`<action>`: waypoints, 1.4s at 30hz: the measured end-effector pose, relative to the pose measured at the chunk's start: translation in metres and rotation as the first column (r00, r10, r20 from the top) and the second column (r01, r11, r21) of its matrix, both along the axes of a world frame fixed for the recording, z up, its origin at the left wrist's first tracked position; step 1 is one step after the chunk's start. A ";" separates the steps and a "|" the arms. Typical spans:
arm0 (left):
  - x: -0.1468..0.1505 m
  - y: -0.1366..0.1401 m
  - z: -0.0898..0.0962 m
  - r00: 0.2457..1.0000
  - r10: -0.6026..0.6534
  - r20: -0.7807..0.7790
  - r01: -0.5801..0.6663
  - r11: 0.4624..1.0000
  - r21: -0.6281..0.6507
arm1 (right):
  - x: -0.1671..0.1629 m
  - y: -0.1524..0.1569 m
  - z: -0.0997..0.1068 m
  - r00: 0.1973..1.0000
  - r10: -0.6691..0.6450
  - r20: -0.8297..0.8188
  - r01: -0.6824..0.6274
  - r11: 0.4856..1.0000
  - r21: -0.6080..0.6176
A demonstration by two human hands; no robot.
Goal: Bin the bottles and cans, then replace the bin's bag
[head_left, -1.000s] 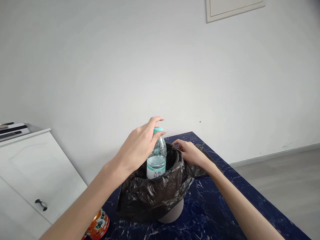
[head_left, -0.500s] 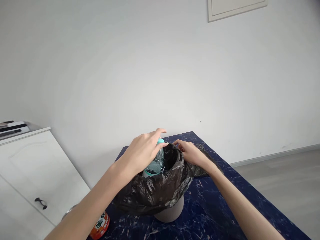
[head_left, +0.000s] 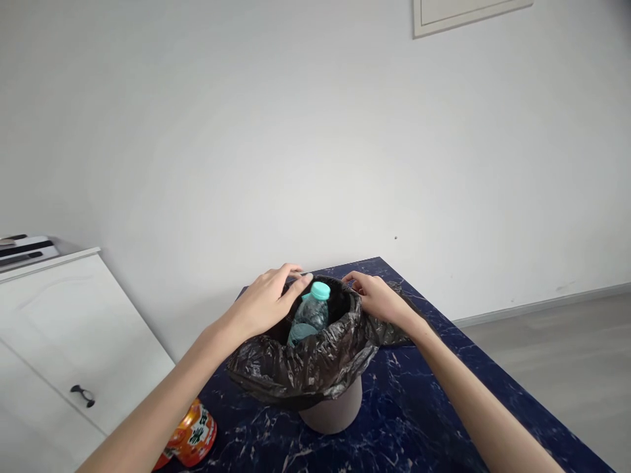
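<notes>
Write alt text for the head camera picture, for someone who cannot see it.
Two bare hands rest on the rim of a small bin lined with a black bag, left hand and right hand either side of a water bottle standing inside. The bin sits on a dark blue marbled table.

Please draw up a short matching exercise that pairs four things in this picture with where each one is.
Things:
1. water bottle
2. black bag
3. orange packet
4. white cabinet

Places:
A. beside the table, on the left
B. lying on the table's near left part
C. inside the bin, cap up
D. folded over the bin's rim

Pairs: 1-C, 2-D, 3-B, 4-A
</notes>
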State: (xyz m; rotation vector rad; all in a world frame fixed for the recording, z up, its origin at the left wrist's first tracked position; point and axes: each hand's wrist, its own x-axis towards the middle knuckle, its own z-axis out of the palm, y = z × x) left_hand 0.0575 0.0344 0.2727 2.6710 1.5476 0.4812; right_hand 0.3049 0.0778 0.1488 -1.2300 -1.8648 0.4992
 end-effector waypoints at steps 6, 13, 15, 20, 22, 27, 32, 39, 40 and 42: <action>0.000 -0.001 -0.005 0.984 -0.177 -0.030 0.178 0.984 0.031 | 0.001 0.001 -0.001 1.000 0.003 0.004 -0.003 1.000 0.005; 0.021 -0.013 0.000 0.921 -0.390 -0.007 0.390 0.920 -0.044 | 0.000 0.001 -0.002 1.000 0.008 0.008 -0.008 1.000 0.016; 0.026 -0.011 0.000 0.917 -0.400 -0.004 0.400 0.917 -0.013 | 0.000 0.001 -0.003 1.000 0.005 0.009 -0.005 1.000 0.016; 0.022 0.003 -0.002 0.957 -0.287 0.040 0.280 0.953 0.116 | -0.001 0.001 -0.005 1.000 0.002 0.006 -0.002 1.000 0.014; 0.019 0.003 -0.001 0.960 -0.272 0.073 0.262 0.958 0.119 | -0.001 0.002 -0.006 1.000 0.003 0.003 -0.003 1.000 0.012; 0.024 -0.010 -0.001 0.889 -0.458 0.031 0.459 0.887 -0.056 | 0.000 0.005 -0.008 1.000 0.016 -0.005 -0.016 1.000 0.002; 0.025 -0.013 -0.003 0.882 -0.471 -0.013 0.467 0.877 -0.113 | 0.002 0.005 -0.008 1.000 0.007 0.001 -0.007 1.000 0.004; 0.010 -0.015 0.005 0.887 -0.460 -0.026 0.440 0.861 -0.254 | 0.005 0.006 -0.009 1.000 -0.009 0.027 0.009 1.000 0.009; 0.010 -0.014 0.007 0.881 -0.473 -0.009 0.454 0.850 -0.266 | 0.005 0.007 -0.009 1.000 -0.005 0.029 0.005 1.000 0.007; 0.012 -0.012 0.012 0.857 -0.515 0.018 0.497 0.816 -0.296 | 0.005 0.006 -0.010 1.000 -0.001 0.031 0.001 1.000 0.003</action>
